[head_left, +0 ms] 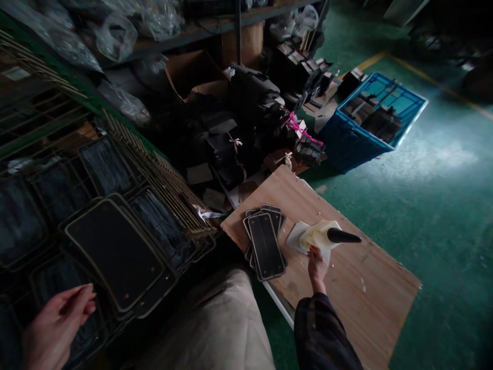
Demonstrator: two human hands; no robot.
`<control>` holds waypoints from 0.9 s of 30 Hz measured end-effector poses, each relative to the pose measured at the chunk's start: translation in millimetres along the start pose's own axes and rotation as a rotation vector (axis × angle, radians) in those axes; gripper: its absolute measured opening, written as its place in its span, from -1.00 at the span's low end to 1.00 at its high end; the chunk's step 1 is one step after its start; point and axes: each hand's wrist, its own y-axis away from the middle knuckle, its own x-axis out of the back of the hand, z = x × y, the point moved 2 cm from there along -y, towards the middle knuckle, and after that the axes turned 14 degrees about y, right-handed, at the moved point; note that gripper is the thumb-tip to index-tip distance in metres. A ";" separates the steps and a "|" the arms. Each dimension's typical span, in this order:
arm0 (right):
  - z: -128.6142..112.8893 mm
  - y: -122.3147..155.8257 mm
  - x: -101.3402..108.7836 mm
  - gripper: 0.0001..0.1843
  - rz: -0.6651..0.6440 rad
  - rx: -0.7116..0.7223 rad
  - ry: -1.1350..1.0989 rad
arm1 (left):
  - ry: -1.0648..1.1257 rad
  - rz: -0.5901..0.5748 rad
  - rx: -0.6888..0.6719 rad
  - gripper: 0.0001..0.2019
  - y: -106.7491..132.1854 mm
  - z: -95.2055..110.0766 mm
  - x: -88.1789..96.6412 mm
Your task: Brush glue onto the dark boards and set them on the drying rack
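Observation:
My left hand (57,326) hovers at the lower left above the rack's dark panels, thumb and fingertips drawn together, with nothing visible between them. Beside it, a large black rounded-corner panel (115,254) with a pale rim lies on another like it. My right hand (318,265) is closed in a pinch around something small and orange, too small to name. Its fingertips are against a cream-coloured container (318,234) with a black tapered part (344,236) pointing right. Left of that, several smaller black panels (265,246) are stacked askew on the wooden board (358,298).
A wire rack (154,169) with more panels runs along the left. Behind are bundled dark pieces (223,149), an open carton (196,72) and a shelf with plastic bags (115,36). A blue crate (356,136) stands on the green floor. My knee (231,318) is between rack and board.

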 end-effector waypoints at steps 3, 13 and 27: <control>2.1 8.5 3.9 -0.50 -0.014 0.024 0.019 | 0.091 -0.146 0.051 -0.61 2.7 -15.4 8.9; 7.1 43.2 35.4 -0.58 0.027 0.049 -0.175 | 0.091 -0.216 0.161 -0.38 33.0 -6.1 6.6; -22.8 26.5 41.0 -0.36 0.129 0.008 -0.676 | 0.071 -0.436 0.236 -0.36 62.9 -27.2 3.8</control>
